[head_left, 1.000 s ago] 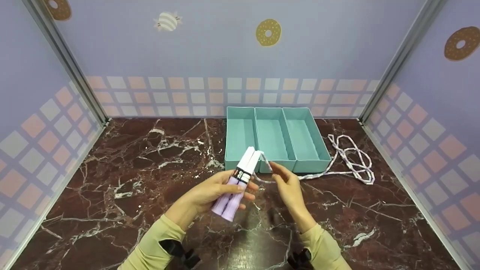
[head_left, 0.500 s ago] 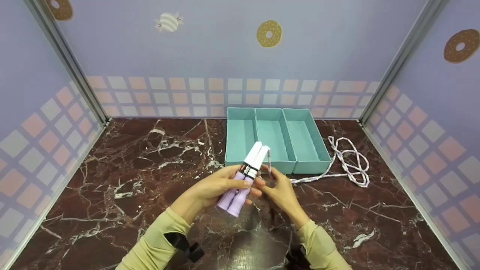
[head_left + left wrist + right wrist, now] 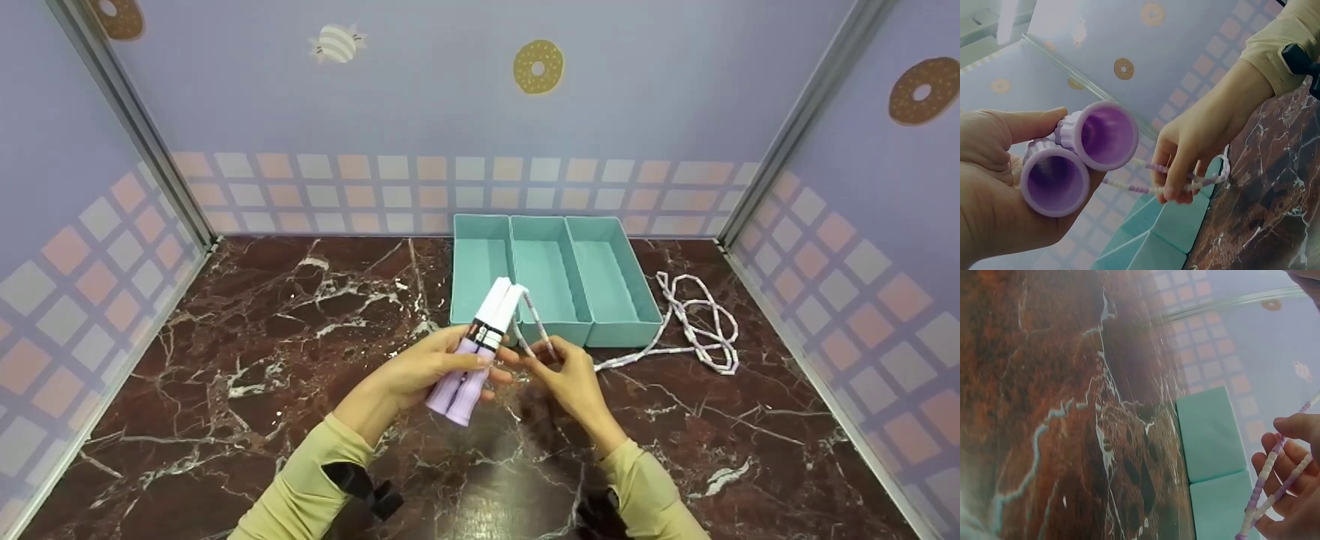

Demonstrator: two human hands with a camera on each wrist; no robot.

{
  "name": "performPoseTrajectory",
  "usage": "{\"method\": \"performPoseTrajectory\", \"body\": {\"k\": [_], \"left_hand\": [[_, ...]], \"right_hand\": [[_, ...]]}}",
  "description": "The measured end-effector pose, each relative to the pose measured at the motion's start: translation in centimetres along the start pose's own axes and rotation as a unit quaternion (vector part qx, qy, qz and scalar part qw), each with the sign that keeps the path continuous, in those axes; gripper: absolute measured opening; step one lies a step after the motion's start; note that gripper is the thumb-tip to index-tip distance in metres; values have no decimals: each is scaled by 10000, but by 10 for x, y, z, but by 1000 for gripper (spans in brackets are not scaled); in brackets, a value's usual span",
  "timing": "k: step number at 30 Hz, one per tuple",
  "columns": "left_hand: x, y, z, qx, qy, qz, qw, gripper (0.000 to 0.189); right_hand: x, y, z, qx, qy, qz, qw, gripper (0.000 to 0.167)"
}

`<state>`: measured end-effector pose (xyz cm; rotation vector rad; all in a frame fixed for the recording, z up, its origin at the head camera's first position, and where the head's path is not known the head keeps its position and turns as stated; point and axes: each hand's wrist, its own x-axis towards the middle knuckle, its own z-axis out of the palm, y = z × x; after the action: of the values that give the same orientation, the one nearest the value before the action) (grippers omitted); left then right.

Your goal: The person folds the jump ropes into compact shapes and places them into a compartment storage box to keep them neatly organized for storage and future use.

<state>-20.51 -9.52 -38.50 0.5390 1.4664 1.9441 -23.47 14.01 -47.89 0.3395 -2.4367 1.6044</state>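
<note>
Left hand (image 3: 420, 369) has its grip curled round two lilac-and-white handles (image 3: 487, 335), thumb laid across them, above the table (image 3: 480, 480). Side by side, they share a long axis that slants forward and a little to the right: white ends point toward three teal boxes (image 3: 566, 334), flared lilac ends (hollow, as the left wrist view shows) back toward the person. Just beside them, the right hand (image 3: 574, 375) pinches the beaded cord (image 3: 538, 319), its grip closed on two strands near the handles. Farther off, the boxes stand touching in a row, and more of the cord lies in loose loops beside the right-hand one. Behind rises a pale purple wall (image 3: 420, 97) with pink and white squares.
</note>
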Motion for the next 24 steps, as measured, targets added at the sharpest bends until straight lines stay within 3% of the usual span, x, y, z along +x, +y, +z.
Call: {"method": "performPoseTrajectory", "body": {"k": [6,24], "left_hand": [[-3,-6,-12,-10,222,-34,9997,39],[-8,-22,-36,139,1102,-67,9938,43]], "right_hand": [[-1,2,-6,-365,130,-43,9992,8],[-1,6,-24,-357,348,61,9987,7]]}}
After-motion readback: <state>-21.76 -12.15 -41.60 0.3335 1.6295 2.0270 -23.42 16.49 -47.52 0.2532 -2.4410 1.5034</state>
